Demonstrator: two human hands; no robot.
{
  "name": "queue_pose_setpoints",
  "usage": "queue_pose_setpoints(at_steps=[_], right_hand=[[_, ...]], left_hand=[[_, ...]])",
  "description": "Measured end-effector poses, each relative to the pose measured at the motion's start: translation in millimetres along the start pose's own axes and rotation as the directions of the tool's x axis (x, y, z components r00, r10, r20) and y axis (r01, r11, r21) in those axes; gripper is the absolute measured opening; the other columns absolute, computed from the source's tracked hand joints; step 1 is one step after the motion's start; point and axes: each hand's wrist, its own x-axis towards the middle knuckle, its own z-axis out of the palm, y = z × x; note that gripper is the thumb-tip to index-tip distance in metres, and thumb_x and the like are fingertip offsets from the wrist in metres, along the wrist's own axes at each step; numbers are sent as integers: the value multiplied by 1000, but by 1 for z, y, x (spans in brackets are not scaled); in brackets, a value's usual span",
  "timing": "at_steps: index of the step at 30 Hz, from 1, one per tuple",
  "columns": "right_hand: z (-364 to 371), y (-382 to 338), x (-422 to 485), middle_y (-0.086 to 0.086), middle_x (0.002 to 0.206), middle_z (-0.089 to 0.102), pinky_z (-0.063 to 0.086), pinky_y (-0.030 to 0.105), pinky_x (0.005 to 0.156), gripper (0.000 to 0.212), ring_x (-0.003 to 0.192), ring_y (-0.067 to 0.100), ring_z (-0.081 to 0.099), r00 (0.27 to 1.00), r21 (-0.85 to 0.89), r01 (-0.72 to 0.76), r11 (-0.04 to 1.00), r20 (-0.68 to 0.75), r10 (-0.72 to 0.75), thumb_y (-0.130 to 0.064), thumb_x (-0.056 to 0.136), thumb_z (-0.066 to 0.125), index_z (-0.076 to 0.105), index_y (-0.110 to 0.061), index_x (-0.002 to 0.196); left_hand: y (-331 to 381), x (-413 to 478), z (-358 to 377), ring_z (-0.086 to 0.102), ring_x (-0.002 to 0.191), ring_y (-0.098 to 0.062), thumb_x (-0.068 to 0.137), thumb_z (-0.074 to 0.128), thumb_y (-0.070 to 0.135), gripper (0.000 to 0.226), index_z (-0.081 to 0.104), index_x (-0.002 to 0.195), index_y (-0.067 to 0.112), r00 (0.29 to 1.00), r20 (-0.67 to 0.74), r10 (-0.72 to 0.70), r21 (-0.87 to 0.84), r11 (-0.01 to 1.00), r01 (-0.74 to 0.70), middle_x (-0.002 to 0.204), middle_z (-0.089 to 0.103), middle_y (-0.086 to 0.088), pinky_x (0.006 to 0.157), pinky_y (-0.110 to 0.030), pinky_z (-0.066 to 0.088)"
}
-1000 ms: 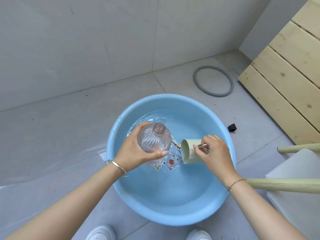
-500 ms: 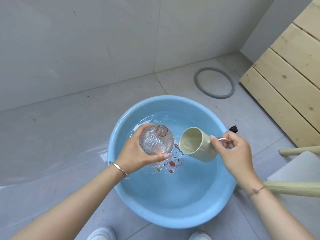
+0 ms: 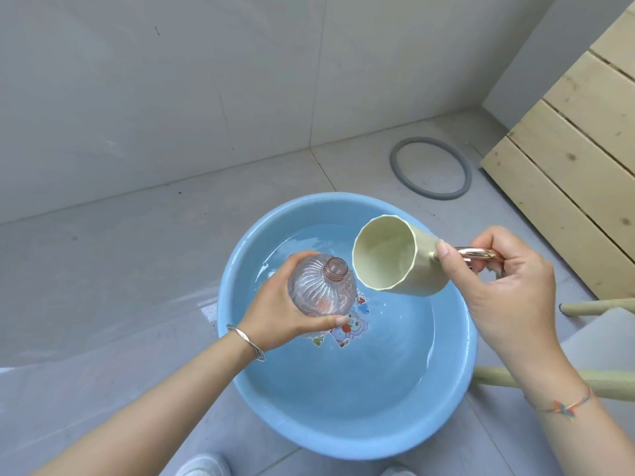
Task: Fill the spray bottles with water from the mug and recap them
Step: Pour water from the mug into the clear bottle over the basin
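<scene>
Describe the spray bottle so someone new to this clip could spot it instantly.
Find the big blue basin of water on the grey floor. Above its left half, the left hand grips a clear ribbed bottle. Unlike the cream mug beside it, it is see-through with a pinkish, uncapped threaded neck.

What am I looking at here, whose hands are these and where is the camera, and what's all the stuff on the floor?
There is no machine here: a person is working with bare hands, and the one picture comes from a camera worn on the head, looking forward and down.

The left hand holds a clear ribbed spray bottle with its cap off, neck up. The right hand holds a pale green mug by its metal handle, tipped with its mouth toward the bottle. I cannot tell whether water is flowing from it.

Both are held above a blue basin with water in it, standing on the tiled floor. A grey ring lies on the floor behind, and a wooden panel stands to the right.
</scene>
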Motion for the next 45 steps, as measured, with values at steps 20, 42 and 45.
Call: queue_pose_setpoints(at_steps=[20,42,45], right_hand=[[9,-21,4,-14,61,33,27,18,64,34,66,5,37,950,-210,311,927,62,-305,-32,81,63,41,-14,61],[14,-31,7,-1,62,37,26,28,73,31,66,14,28,864,-317,495,809,83,-496,-24,82,66,47,-9,62],[15,-32,7,-2,62,37,27,24,76,31,67,13,27,855,-317,510,800,85,-512,-23,82,66,48,-8,62]], left_hand=[[-2,1,5,57,115,-1,48,89,53,90,49,126,33,1000,26,-8,-6,1000,8,118,61,23,101,-22,42],[-1,0,5,56,114,4,47,88,54,90,49,125,34,1000,21,2,-6,1000,-2,117,59,29,96,-9,38],[-1,0,5,56,115,3,47,88,55,90,48,125,35,1000,22,4,-2,1000,-4,118,59,27,97,-10,39]])
